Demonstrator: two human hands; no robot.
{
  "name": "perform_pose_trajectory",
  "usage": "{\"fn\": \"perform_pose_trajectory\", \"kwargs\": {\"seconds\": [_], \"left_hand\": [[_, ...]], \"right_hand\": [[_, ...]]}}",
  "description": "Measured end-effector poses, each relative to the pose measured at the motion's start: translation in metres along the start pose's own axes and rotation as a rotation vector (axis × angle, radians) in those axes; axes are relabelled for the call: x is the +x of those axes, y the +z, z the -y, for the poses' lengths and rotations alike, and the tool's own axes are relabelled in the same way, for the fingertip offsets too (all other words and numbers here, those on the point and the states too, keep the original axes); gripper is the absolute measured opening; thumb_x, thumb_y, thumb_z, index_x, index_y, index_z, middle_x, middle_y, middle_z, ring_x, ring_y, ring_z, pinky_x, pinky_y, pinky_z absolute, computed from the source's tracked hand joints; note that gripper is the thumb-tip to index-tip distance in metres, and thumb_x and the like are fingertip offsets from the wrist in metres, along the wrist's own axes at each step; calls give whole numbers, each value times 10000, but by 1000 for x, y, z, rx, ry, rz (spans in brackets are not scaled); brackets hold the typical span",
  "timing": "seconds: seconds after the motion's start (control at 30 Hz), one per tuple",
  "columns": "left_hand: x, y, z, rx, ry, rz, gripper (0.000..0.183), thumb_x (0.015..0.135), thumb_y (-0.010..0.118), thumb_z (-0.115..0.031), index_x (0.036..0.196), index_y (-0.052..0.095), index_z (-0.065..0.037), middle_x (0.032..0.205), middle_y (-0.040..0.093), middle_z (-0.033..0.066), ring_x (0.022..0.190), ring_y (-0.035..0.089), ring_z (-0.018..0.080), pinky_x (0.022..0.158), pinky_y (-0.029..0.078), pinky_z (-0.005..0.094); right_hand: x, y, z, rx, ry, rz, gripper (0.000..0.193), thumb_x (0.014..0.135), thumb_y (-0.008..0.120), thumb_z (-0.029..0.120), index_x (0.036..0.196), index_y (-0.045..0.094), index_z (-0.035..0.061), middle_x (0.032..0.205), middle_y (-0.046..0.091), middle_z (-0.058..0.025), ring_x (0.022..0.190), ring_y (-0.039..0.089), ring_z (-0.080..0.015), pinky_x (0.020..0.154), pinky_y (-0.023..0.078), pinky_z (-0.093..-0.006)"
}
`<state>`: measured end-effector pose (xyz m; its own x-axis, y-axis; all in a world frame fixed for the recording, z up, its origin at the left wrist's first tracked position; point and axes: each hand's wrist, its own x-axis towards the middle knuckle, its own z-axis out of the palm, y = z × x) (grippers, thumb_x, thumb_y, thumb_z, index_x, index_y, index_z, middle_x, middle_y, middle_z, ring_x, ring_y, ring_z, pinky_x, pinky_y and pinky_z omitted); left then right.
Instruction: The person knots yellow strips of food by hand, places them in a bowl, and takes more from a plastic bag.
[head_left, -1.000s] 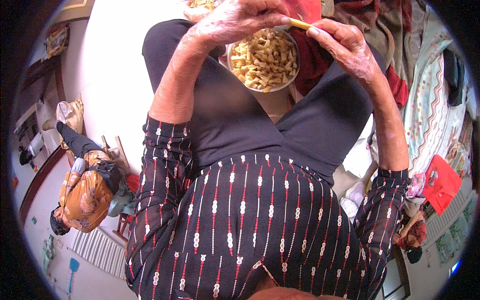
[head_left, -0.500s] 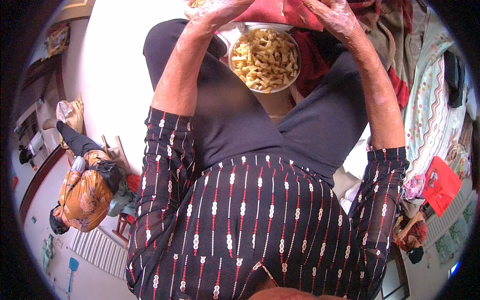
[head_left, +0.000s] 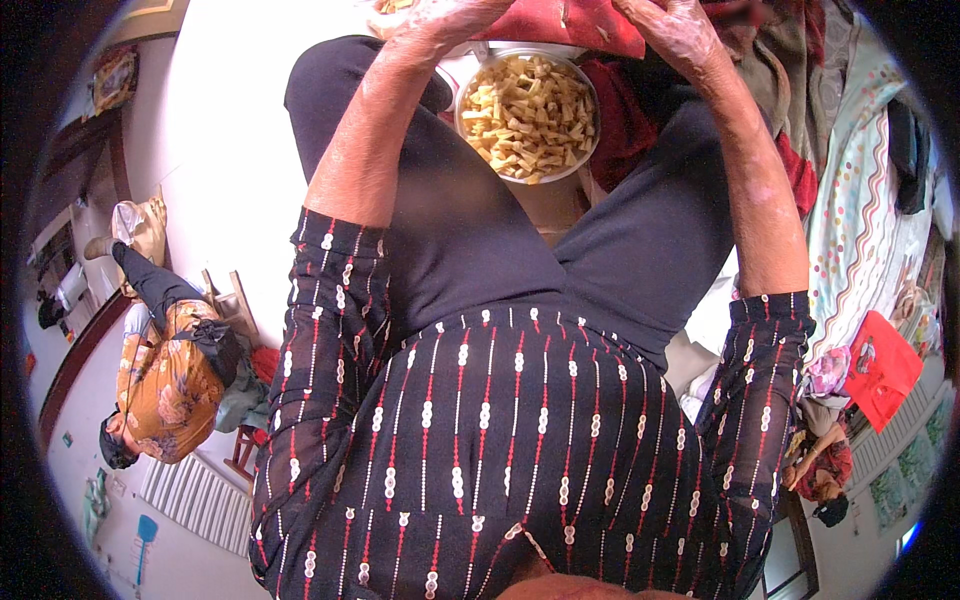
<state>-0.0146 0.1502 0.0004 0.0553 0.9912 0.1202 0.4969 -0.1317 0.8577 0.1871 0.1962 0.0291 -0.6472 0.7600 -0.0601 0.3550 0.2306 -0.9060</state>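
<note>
Both forearms reach forward, and the upper picture edge cuts off the fingertips. My left hand (head_left: pixel 448 22) is over the far left, beside a red cloth or board (head_left: pixel 563 22) with a small pale strip on it. My right hand (head_left: pixel 676 32) is at the right end of that red surface. What either hand holds, if anything, is out of the picture. Between my knees stands a round white bowl (head_left: pixel 597 128) full of short, pale yellow cut pieces (head_left: pixel 530 115). Some similar pieces (head_left: pixel 392 5) show at the top edge, next to my left hand.
Dark red and brown blankets (head_left: pixel 790 75) lie bunched at the far right, beside a patterned sheet (head_left: pixel 850 230). A red bag (head_left: pixel 882 370) lies farther right. At left, another person (head_left: pixel 175 385) in an orange patterned top sits near a wooden chair (head_left: pixel 240 300). A second person (head_left: pixel 828 470) is at lower right.
My right hand has shifted slightly to the right, and my left hand a little too. The person at left has moved an arm. The bowl stays between my knees.
</note>
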Motion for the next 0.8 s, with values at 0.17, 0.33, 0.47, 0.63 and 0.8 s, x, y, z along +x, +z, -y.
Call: {"fn": "perform_pose_trajectory", "kwargs": {"seconds": [0.17, 0.33, 0.47, 0.63, 0.8], "left_hand": [[-1, 10, 7, 154, 166, -239, 218, 822, 626, -210, 793, 629, 7, 644, 591, 119, 552, 546, 200, 537, 447, 331], [-11, 10, 7, 177, 12, -36, 208, 817, 637, -198, 807, 630, 10, 642, 590, 107, 579, 545, 180, 551, 444, 320], [-38, -11, -9, 38, -91, 227, 251, 845, 627, -227, 805, 625, 21, 602, 551, 65, 560, 487, 114, 508, 404, 298], [-35, -4, -11, 81, -186, 507, 265, 844, 616, -223, 750, 614, 25, 527, 496, 52, 492, 439, 105, 476, 383, 308], [-58, 15, 15, 227, -12, 696, 188, 860, 575, -168, 850, 610, 17, 653, 555, 59, 616, 533, 118, 567, 435, 286]], "right_hand": [[10, 7, -19, 79, -31, 46, 241, 885, 529, 147, 720, 606, -10, 522, 527, -7, 456, 447, -71, 414, 336, -233], [-27, -3, -30, -300, 32, -58, 210, 871, 557, 121, 746, 605, -40, 584, 532, 8, 552, 471, -72, 482, 369, -250], [-46, 9, -27, -28, 54, -49, 182, 889, 569, 142, 904, 638, -25, 687, 553, 36, 620, 464, -31, 535, 375, -201], [-69, 24, -68, 151, 114, -44, 215, 917, 550, 176, 1019, 624, 2, 770, 537, 71, 669, 445, 13, 566, 354, -131], [-82, 39, -56, 149, 157, -91, 216, 911, 561, 176, 1033, 631, 11, 755, 535, 81, 654, 438, 19, 552, 352, -130]]}}
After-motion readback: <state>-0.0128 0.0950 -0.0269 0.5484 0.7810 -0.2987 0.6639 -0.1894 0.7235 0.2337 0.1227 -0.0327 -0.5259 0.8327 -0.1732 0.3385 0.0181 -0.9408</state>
